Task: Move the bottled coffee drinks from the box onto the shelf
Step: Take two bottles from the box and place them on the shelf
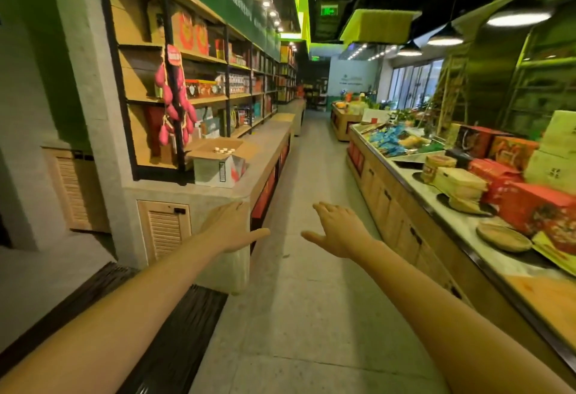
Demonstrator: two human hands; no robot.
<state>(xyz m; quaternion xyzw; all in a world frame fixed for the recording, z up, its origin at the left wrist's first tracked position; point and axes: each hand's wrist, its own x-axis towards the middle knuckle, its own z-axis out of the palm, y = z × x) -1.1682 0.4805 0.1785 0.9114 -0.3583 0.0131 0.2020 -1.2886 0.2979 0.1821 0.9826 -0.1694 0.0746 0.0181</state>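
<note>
Aisle: the floor runs from near to far between the two sides. It is the one open lane, so a person can walk straight up to the work spot.
Shelf: the wooden shelf unit lines the left wall. Its boards face the aisle and most are stocked. The near bay on the left looks barer, probably the room meant for the drinks.
Right counter: a long display counter crowded with packaged goods. Its near edge hems in the lane on the right.
Ledge: a grey stone ledge juts out below the shelf on the left. Its near corner sticks into the lane and must be rounded.
Box: the cardboard box sits on the near end of the ledge, right against the shelf, flaps open. It is likely parked there so each lift is short.
Hanging bunch: a pink string of roots dangles off the shelf post just left of the box and could be knocked.
Left hand: the left hand is released, fingers spread, grasping nothing, in front of the ledge corner and well short of the box.
Right hand: the right hand is likewise loose and empty, out over the floor.
Bottles: the bottles are in the box, only pale caps showing. None is out yet.
</note>
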